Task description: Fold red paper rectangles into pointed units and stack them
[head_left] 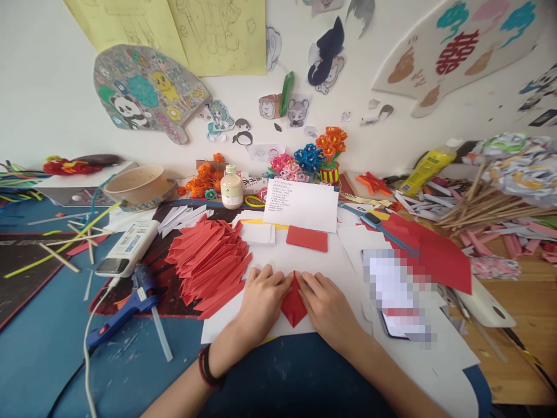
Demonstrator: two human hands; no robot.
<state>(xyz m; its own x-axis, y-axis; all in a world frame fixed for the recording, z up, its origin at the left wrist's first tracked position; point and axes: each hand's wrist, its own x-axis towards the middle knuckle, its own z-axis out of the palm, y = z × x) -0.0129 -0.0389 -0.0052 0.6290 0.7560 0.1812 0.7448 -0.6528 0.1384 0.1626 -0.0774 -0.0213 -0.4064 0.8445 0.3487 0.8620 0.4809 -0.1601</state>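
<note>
A small folded piece of red paper (293, 307) lies on white sheets, pointed at its top and bottom. My left hand (264, 299) presses its upper left edge with closed fingers. On the opposite edge, my right hand (325, 302) holds the same paper, fingertips close to the top point. A large heap of folded red strips (206, 261) lies left of my left hand. Beyond my hands are a flat red paper stack (307, 238) and a small white paper stack (257, 233).
Left are a blue glue gun (126, 313), a white power bank (130, 247) and a bowl (136, 184). A bottle (232, 188) and a handwritten sheet (300, 206) stand behind. At right lie a phone (395, 296) and red sheets (444, 258).
</note>
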